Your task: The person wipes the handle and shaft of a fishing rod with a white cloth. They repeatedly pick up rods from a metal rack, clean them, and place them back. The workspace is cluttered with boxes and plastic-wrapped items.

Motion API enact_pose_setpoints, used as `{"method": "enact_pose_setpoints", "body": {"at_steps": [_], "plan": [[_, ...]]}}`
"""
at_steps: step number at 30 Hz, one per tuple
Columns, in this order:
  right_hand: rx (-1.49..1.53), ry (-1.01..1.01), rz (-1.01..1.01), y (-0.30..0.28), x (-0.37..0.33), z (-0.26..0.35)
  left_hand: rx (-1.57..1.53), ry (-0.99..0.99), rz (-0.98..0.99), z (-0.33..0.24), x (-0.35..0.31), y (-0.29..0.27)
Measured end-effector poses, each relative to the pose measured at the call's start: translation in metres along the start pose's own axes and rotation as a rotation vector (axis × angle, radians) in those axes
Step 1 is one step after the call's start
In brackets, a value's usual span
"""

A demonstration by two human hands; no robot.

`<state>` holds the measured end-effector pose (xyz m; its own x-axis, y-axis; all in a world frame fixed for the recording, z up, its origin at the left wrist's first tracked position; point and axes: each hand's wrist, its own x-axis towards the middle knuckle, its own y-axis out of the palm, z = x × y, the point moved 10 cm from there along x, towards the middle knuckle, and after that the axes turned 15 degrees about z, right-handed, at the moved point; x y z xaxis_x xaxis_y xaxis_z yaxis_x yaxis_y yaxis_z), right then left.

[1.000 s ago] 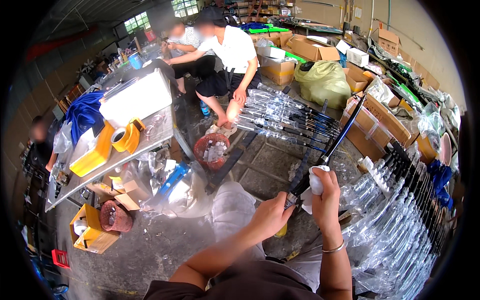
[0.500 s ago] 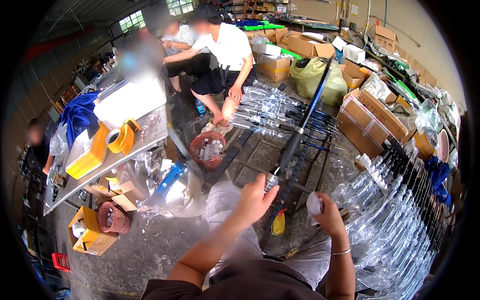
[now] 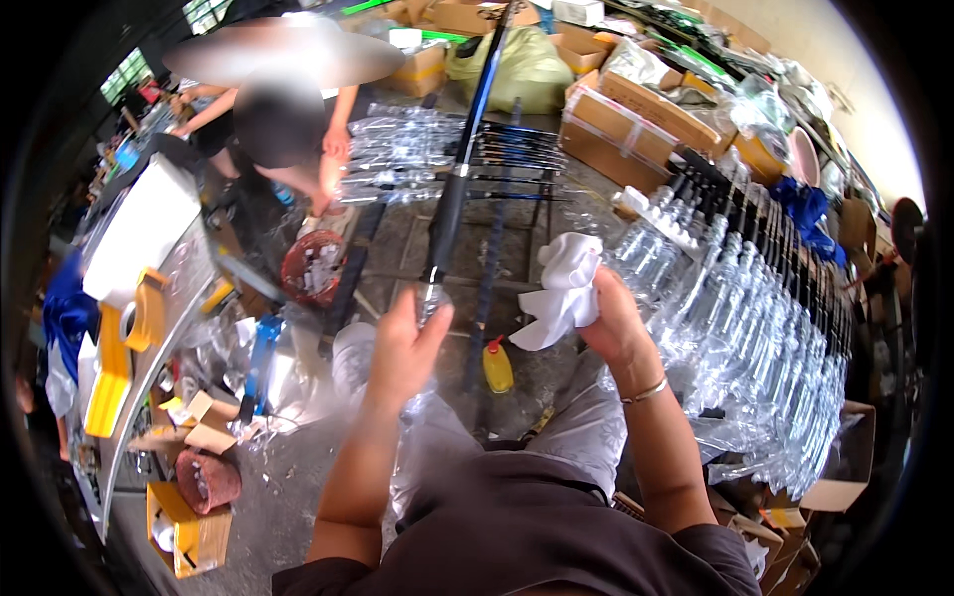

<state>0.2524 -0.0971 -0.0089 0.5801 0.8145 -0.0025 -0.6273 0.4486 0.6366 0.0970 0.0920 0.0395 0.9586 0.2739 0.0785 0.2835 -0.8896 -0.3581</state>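
Here's the left hand gripping a slanted blue-and-black fishing rod, the right hand clutching crumpled white cloth!

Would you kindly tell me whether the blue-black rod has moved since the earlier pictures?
Yes, leftward: a second ago the blue-black rod lay to the right of the pale green sack; now it crosses the sack's left part.

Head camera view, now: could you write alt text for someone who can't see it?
A person's left hand grips a dark fishing rod near its lower end, while the right hand holds a crumpled white cloth apart from it. Plastic-wrapped rods form a dense row at right.
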Motion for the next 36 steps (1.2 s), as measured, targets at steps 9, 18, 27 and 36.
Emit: {"method": "enact_pose_setpoints", "body": {"at_steps": [9, 18, 27, 36], "plan": [[0.129, 0.046, 0.068, 0.007, -0.015, -0.016, -0.174, 0.023, 0.071, -0.001, 0.003, 0.011], [-0.311, 0.091, -0.028, -0.015, -0.02, -0.021, -0.357, -0.047, 0.154, 0.004, 0.009, 0.024], [-0.477, 0.077, 0.018, -0.005, -0.023, 0.006, -0.423, -0.053, 0.184, 0.001, 0.013, 0.032], [-0.017, -0.157, 0.155, 0.025, -0.023, 0.025, -0.464, -0.092, 0.215, 0.011, 0.01, 0.04]]}}
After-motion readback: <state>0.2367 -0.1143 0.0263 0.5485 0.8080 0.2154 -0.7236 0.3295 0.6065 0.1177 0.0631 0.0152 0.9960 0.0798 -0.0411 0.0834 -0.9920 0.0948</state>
